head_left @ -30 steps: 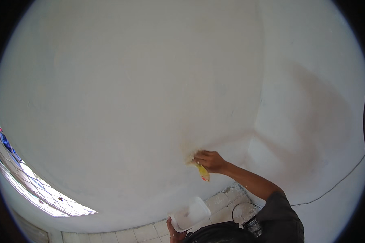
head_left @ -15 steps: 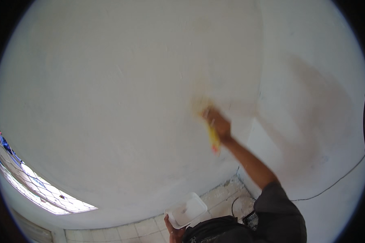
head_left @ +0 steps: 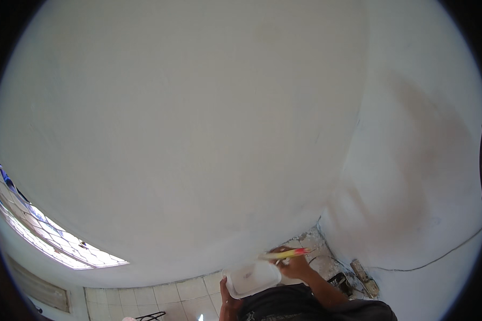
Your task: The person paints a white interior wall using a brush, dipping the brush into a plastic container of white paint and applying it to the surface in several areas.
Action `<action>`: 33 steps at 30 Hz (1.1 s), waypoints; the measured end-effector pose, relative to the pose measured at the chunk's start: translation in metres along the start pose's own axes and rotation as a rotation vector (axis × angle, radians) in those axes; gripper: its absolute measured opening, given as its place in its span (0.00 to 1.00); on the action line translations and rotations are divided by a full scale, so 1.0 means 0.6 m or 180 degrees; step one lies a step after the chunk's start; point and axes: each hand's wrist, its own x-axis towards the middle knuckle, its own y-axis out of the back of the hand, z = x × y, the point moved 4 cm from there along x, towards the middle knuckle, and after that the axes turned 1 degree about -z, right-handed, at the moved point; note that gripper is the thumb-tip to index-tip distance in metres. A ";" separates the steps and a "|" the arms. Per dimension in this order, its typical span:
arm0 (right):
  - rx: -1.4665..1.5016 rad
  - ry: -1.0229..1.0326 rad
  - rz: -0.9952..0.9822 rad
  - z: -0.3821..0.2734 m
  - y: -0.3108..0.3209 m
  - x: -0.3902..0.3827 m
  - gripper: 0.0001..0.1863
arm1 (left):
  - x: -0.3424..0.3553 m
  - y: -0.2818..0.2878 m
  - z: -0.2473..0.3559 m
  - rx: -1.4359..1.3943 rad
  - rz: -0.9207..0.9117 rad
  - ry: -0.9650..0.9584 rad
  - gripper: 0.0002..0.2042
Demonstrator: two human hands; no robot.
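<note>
A white tub (head_left: 246, 287) is held by its left side in the half-curled left hand (head_left: 230, 304), near side, while a yellow brush (head_left: 285, 255) with a red tip is gripped by the closed right hand (head_left: 293, 267), right by the tub's far-right edge. Beyond, pale floor tiles (head_left: 167, 294) are backed by a big off-white wall (head_left: 198, 134), with a barred window (head_left: 64, 243) set far left.

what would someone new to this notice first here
Probably the broad off-white wall filling most of the picture, then the bright window with its lattice grille at the lower left. At the bottom, right of centre, the yellow-handled paintbrush stands out in the right hand, near the white plastic tub held in the left hand.
</note>
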 end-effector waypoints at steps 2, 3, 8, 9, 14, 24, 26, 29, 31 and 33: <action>-0.0258 0.0045 -0.0564 -0.028 -0.025 -0.008 0.14 | 0.001 -0.018 0.004 0.0059 -0.0056 0.0018 0.32; -0.0408 -0.0013 -0.0763 -0.042 -0.036 -0.011 0.15 | 0.003 -0.030 0.004 0.0082 -0.0117 0.0060 0.32; -0.1049 0.0086 -0.1096 -0.031 -0.099 -0.017 0.20 | 0.005 -0.047 0.012 0.0484 -0.0039 -0.0026 0.34; -0.1095 0.0116 -0.1144 -0.026 -0.104 -0.021 0.20 | 0.007 -0.043 0.010 0.0431 -0.0044 -0.0009 0.34; -0.0281 0.0204 -0.0697 -0.083 -0.058 -0.013 0.16 | -0.016 -0.057 0.003 -0.0119 -0.0127 0.0034 0.33; 0.2008 -0.1482 0.0622 0.016 0.015 0.046 0.12 | -0.038 -0.061 0.005 -0.0408 -0.0146 -0.0324 0.31; 0.2803 -0.1748 0.0778 0.004 0.027 0.060 0.13 | -0.024 -0.061 0.020 -0.0368 -0.0134 -0.0364 0.31; 0.3923 -0.1814 0.0849 -0.046 0.051 0.098 0.13 | -0.018 -0.088 0.041 -0.0306 -0.0216 -0.0388 0.31; 0.4138 -0.1804 0.0899 -0.069 0.067 0.121 0.15 | -0.012 -0.098 0.047 -0.0230 -0.0263 -0.0392 0.31; 0.4117 -0.1524 0.0855 -0.073 0.093 0.151 0.17 | -0.008 -0.107 0.052 -0.0149 -0.0239 -0.0373 0.31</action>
